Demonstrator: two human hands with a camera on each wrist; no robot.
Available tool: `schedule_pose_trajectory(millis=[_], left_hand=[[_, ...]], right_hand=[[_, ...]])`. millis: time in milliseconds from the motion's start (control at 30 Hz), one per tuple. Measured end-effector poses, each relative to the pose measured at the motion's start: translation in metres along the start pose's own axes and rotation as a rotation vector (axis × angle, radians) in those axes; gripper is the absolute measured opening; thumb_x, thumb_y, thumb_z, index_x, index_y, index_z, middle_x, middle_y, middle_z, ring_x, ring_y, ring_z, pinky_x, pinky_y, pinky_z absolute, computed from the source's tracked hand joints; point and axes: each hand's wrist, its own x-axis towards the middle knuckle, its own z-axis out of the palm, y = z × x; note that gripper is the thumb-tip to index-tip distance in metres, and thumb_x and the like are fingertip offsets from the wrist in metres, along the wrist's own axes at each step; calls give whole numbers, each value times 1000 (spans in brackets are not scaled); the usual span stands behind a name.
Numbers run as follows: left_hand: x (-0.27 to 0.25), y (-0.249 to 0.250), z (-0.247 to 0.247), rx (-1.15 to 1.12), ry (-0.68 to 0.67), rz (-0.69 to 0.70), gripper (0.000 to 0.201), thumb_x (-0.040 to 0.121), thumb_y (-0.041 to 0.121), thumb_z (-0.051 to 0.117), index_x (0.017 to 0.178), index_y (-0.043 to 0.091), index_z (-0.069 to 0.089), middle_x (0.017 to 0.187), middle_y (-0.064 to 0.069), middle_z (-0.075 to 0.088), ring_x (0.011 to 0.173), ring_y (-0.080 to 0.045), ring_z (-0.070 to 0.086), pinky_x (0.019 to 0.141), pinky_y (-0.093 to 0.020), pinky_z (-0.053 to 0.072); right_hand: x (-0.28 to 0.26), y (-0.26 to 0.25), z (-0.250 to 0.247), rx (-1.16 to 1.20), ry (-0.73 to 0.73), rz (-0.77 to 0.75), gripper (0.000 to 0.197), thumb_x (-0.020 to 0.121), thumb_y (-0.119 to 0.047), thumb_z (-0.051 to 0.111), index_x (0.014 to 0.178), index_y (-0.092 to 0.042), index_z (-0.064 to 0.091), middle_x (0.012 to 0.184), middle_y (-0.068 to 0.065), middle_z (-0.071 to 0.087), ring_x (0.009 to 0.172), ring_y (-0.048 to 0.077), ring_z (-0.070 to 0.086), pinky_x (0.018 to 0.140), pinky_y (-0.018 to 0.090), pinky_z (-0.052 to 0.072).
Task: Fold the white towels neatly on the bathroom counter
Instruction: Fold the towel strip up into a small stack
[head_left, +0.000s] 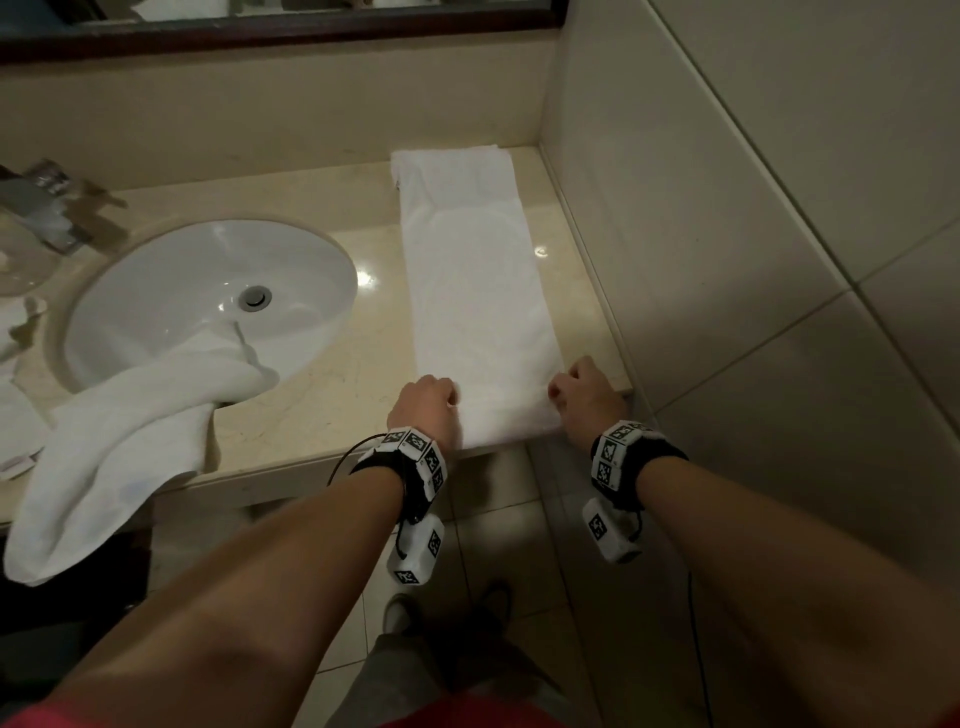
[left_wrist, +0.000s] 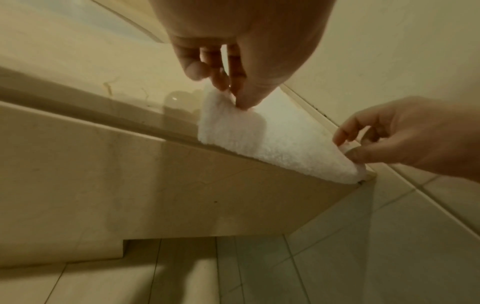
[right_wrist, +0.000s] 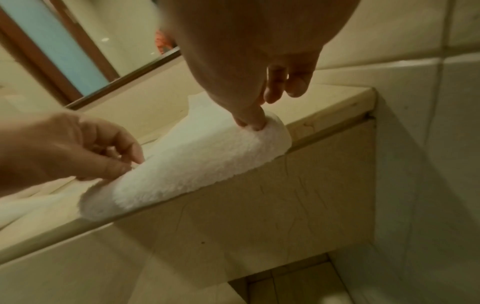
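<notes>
A white towel (head_left: 478, 291), folded into a long strip, lies on the beige counter (head_left: 322, 400) from the back wall to the front edge. My left hand (head_left: 426, 402) pinches the strip's near left corner (left_wrist: 221, 115) between thumb and fingers. My right hand (head_left: 584, 387) pinches the near right corner (right_wrist: 262, 133). Both near corners are raised a little off the counter. A second white towel (head_left: 124, 441) lies crumpled at the left, draped from the sink's rim over the counter's front edge.
A white oval sink (head_left: 208, 296) is set into the counter to the left of the strip, with a tap (head_left: 47, 208) behind it. A tiled wall (head_left: 727, 260) closes the counter's right end. A mirror (head_left: 260, 21) hangs above the back.
</notes>
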Motion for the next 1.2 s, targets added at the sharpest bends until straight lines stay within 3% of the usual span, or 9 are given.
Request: schedule_pose_trajectory(millis=[133, 300, 433, 500, 600, 900, 1000, 1067, 1200], left_hand=[[-5, 3, 5, 256, 35, 214, 20, 90, 17, 53, 98, 22, 71, 112, 3, 62, 106, -24, 46, 81, -32, 39], [-19, 7, 5, 409, -22, 371, 35, 85, 37, 57, 116, 19, 60, 129, 2, 50, 118, -23, 42, 92, -36, 34], [-24, 7, 6, 470, -49, 364, 42, 86, 31, 54, 125, 17, 50, 133, -3, 46, 118, -26, 43, 94, -38, 37], [-26, 7, 6, 459, -58, 349, 39, 89, 26, 53, 126, 18, 48, 133, -3, 45, 118, -27, 43, 93, -39, 37], [-27, 7, 5, 450, -70, 327, 35, 92, 21, 51, 126, 18, 48, 133, -5, 44, 118, -28, 42, 92, -39, 38], [-19, -6, -8, 358, -175, 293, 39, 82, 3, 58, 120, 15, 56, 127, -7, 47, 114, -27, 44, 88, -34, 41], [-20, -7, -7, 429, -105, 318, 34, 86, 12, 57, 119, 17, 59, 128, -4, 46, 115, -27, 41, 88, -35, 40], [-23, -5, -4, 497, -50, 350, 32, 89, 29, 55, 117, 16, 60, 128, -3, 46, 115, -27, 41, 88, -37, 38], [-25, 0, 1, 604, -32, 385, 53, 80, 51, 61, 118, 14, 55, 123, -3, 47, 111, -28, 42, 87, -41, 34]], right_hand=[[0, -5, -5, -201, 22, -158, 9, 86, -14, 60, 93, -10, 65, 109, 8, 50, 98, 29, 48, 72, 37, 47], [-9, -18, -8, -343, 6, -359, 37, 68, -13, 68, 105, -13, 64, 112, 6, 59, 101, 30, 55, 81, 40, 43], [-20, -25, 3, -279, -63, -447, 59, 63, -21, 73, 120, -16, 58, 116, 7, 61, 105, 30, 59, 89, 43, 46], [-22, -30, 5, -264, -77, -409, 52, 71, -16, 65, 122, -18, 54, 118, 6, 59, 108, 30, 56, 93, 44, 44], [-21, -34, 5, -247, -35, -382, 36, 77, -6, 55, 111, -18, 55, 109, 6, 59, 103, 31, 57, 90, 43, 42], [-10, -36, -5, -393, -117, -347, 22, 84, -6, 53, 103, -14, 60, 111, 9, 53, 105, 30, 49, 90, 40, 38], [-10, -36, -3, -403, -84, -354, 20, 81, -9, 58, 101, -11, 62, 109, 10, 56, 102, 31, 52, 87, 41, 41], [-13, -35, 1, -416, -40, -374, 22, 79, -20, 65, 98, -11, 63, 108, 10, 58, 99, 30, 53, 84, 42, 43], [-17, -33, 4, -410, -110, -351, 61, 64, -49, 78, 108, -12, 58, 117, 8, 52, 106, 29, 51, 90, 42, 42]])
